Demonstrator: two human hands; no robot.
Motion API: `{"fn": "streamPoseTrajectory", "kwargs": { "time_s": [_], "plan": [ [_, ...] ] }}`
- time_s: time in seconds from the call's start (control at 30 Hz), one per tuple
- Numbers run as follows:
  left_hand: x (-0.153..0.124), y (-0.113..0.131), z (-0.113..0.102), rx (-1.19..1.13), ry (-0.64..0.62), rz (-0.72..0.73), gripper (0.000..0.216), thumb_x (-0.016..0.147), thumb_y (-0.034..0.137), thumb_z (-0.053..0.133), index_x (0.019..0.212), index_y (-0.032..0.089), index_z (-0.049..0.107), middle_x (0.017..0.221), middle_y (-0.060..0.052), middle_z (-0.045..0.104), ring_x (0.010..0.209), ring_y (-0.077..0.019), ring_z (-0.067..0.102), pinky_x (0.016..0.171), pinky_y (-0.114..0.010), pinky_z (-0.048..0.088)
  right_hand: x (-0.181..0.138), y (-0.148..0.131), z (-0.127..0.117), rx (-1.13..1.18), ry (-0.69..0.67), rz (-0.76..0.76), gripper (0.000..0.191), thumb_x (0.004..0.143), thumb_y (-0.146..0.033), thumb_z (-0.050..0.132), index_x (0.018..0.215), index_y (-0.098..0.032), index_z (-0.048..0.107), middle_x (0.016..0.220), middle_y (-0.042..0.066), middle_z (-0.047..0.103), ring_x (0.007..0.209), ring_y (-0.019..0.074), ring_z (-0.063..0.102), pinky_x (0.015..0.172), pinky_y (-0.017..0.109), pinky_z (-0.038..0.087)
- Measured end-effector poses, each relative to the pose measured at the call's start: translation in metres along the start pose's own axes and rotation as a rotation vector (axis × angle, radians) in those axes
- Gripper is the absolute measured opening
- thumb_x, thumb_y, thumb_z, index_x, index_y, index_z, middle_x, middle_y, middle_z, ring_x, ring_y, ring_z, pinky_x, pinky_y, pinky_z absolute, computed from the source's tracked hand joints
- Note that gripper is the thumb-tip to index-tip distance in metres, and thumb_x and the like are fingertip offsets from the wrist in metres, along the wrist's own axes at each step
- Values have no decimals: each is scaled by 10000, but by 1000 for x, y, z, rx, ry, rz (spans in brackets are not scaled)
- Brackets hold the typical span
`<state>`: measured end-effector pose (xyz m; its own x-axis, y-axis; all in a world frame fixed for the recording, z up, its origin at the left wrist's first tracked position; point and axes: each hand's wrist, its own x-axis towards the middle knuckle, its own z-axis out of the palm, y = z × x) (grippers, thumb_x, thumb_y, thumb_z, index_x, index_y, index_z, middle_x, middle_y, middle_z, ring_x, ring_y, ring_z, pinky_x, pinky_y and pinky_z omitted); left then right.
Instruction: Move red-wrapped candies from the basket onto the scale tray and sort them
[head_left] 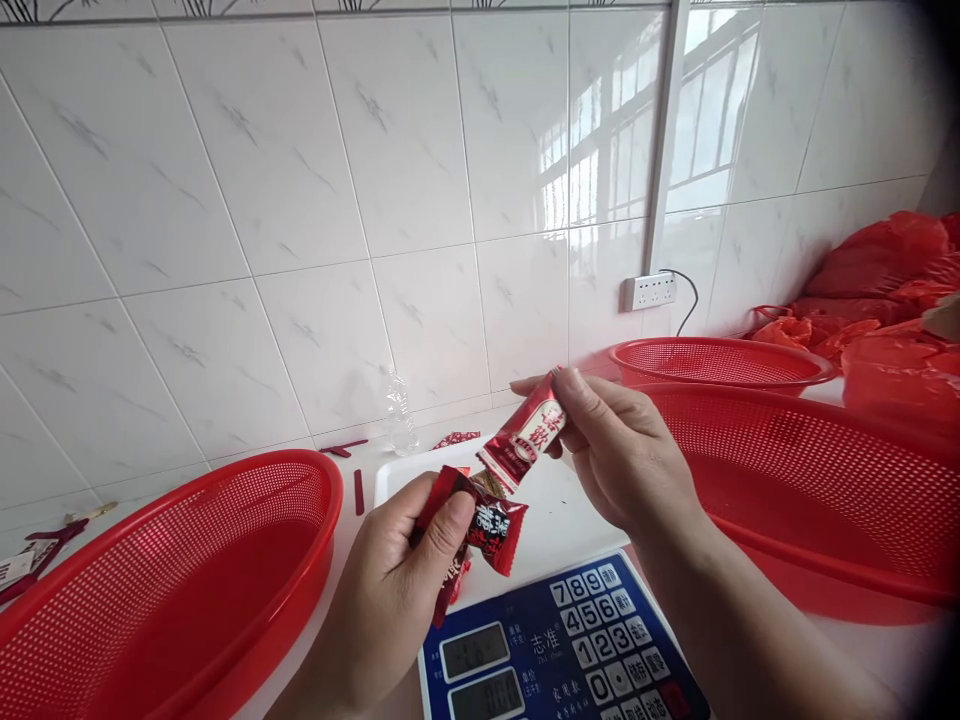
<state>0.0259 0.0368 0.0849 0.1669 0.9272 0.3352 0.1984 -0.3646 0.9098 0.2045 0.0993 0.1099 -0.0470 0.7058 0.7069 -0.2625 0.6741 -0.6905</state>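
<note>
My left hand is closed round a small bunch of dark red wrapped candies, thumb pressed on top. My right hand pinches one red wrapped candy with white print at its upper end, its lower end touching the bunch. Both hands hover above the white tray of an electronic scale with a blue keypad.
A red mesh basket sits at the left, a larger one at the right and a third behind it. Red plastic bags pile at far right. A clear plastic bottle and wall socket are by the tiled wall.
</note>
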Motion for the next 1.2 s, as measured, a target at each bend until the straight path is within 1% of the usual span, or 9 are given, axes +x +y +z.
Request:
{"fn": "streamPoseTrajectory", "kwargs": {
  "time_s": [0.1, 0.27, 0.47, 0.57, 0.67, 0.83, 0.93, 1.07, 1.2],
  "plan": [
    [2, -4, 0, -152, 83, -18, 326, 877, 522, 575, 938, 212, 654, 665, -22, 626, 510, -122, 557, 413, -206, 469, 1, -3, 1, 34, 7, 9, 359, 862, -533, 590, 808, -222, 762, 533, -30, 520, 468, 79, 434, 435, 222, 391],
    [11, 7, -9, -542, 412, -42, 291, 858, 477, 634, 918, 197, 687, 689, -11, 647, 545, -104, 587, 466, -184, 517, -1, -3, 3, -53, 46, -22, 366, 882, -527, 561, 839, -218, 751, 553, -22, 546, 480, 85, 461, 449, 227, 400],
    [20, 24, -29, -802, 608, -209, 194, 938, 308, 552, 906, 176, 691, 862, -22, 660, 599, -91, 609, 429, -166, 500, 4, -2, -5, -647, 92, -179, 374, 916, -462, 497, 786, -181, 707, 592, 2, 577, 534, 114, 509, 498, 250, 397],
    [22, 23, -33, -827, 602, -225, 168, 928, 297, 573, 910, 178, 691, 848, -5, 646, 603, -92, 619, 439, -170, 512, 6, -2, -25, -949, 74, -132, 411, 921, -475, 434, 786, -182, 688, 635, 24, 599, 585, 142, 537, 545, 267, 402],
    [22, 20, -34, -837, 565, -206, 135, 905, 294, 610, 850, 195, 683, 819, 10, 642, 612, -94, 626, 451, -170, 518, 4, 0, -58, -1203, 64, 28, 406, 911, -473, 400, 787, -196, 670, 692, 44, 637, 640, 169, 555, 593, 281, 398],
    [22, 15, -34, -836, 465, -182, 71, 892, 245, 625, 837, 222, 665, 823, 21, 661, 620, -85, 620, 471, -159, 509, -4, -3, -117, -1408, 86, 271, 392, 848, -441, 463, 549, -208, 560, 542, 50, 588, 546, 189, 518, 507, 293, 308],
    [22, 9, -28, -819, 356, -131, 101, 810, 273, 722, 848, 212, 651, 794, 23, 664, 623, -84, 612, 499, -155, 503, -8, -6, -133, -1444, 93, 393, 322, 840, -420, 486, 665, -195, 636, 716, 102, 682, 700, 257, 604, 548, 313, 362],
    [18, 0, -13, -714, 208, -77, 320, 700, 358, 808, 911, 200, 627, 766, 17, 659, 607, -97, 596, 518, -182, 495, -14, -7, -110, -1267, -32, 471, 396, 897, -425, 451, 1147, -170, 623, 1144, 150, 667, 1014, 279, 618, 727, 355, 486],
    [12, -7, 2, -434, 110, 4, 280, 818, 433, 685, 980, 220, 605, 764, 13, 651, 600, -98, 565, 556, -211, 494, -25, -11, -49, -883, -337, 574, 496, 957, -484, 367, 1368, -219, 449, 1135, 99, 679, 915, 177, 674, 698, 296, 559]
  ]
}}
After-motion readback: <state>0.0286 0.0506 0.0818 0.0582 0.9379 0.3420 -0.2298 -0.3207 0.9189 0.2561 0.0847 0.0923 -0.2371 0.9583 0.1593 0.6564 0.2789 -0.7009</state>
